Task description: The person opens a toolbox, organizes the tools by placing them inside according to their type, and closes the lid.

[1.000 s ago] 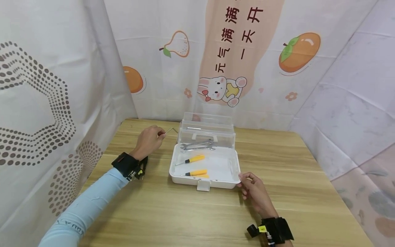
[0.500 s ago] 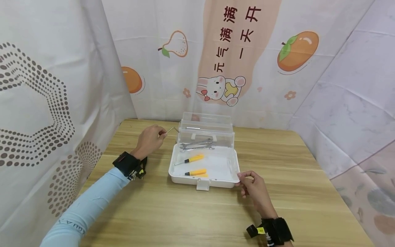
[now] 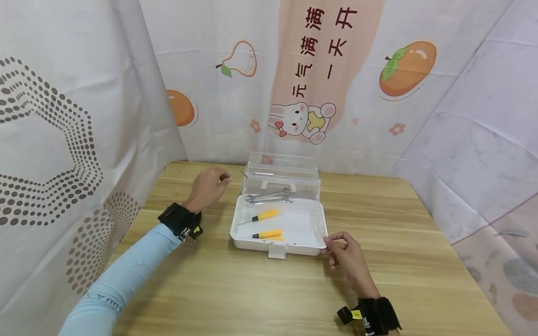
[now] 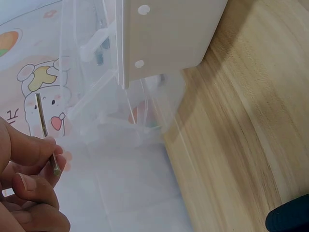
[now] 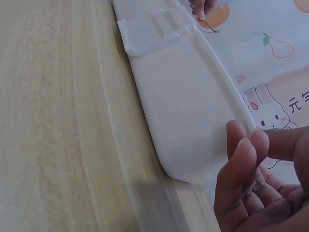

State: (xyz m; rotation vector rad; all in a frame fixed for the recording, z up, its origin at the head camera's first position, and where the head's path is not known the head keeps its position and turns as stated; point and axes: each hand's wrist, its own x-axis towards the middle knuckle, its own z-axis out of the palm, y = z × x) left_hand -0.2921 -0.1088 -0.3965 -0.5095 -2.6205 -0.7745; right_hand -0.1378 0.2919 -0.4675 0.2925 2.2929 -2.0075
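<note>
Near the back left corner of the toolbox, my left hand (image 3: 208, 189) pinches a bent hex key (image 3: 238, 172) between thumb and fingers. In the left wrist view, the hex key (image 4: 43, 121) points up from the fingertips, in front of the clear lid. My right hand (image 3: 346, 261) pinches the rim of the white toolbox (image 3: 252, 245) at its front right corner; the right wrist view shows the toolbox's front wall (image 5: 178, 96) close by. Inside lie yellow-handled screwdrivers (image 3: 265, 215), with wrenches (image 3: 269, 197) at the back by the raised clear lid (image 3: 308, 189).
The toolbox stands on a wooden table (image 3: 378, 219), its front latch (image 3: 277, 252) hanging down. A thin metal piece (image 3: 263, 174) shows in the lid area. Printed curtains (image 3: 218, 107) enclose the table at the back and both sides.
My left hand has moved slightly right and up, bringing the hex key closer to the raised lid. My right hand stays at the toolbox corner.
</note>
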